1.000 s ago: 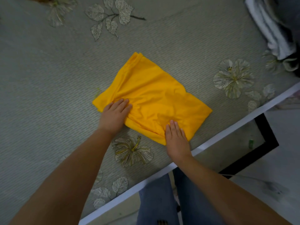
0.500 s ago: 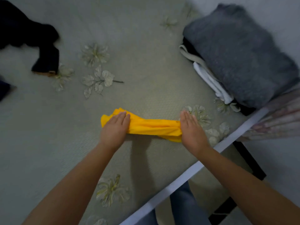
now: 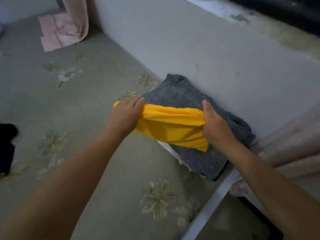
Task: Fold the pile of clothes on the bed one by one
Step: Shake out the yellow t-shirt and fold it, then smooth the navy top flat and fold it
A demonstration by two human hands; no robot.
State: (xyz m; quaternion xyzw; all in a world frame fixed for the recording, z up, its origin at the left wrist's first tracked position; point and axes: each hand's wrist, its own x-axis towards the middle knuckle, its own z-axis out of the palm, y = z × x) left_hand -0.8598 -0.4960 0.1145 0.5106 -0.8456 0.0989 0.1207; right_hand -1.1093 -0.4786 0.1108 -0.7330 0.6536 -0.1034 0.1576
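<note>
Head view: both the left hand [image 3: 127, 115] and right hand [image 3: 214, 125] grip the folded yellow garment [image 3: 170, 126] above the grey folded stack [image 3: 195, 122]; a dark garment [image 3: 7, 146] on the bed [image 3: 103, 153] awaits folding.

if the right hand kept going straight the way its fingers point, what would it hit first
Most likely the grey wall. The right hand, holding the yellow cloth above the grey folded garment, points up and away; depth is unclear.

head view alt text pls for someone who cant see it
Two bare hands hold a folded yellow garment by its ends, left hand and right hand, above a grey folded garment topping a stack by the wall. The bed has a grey-green floral cover; pink cloth lies farther back.
</note>
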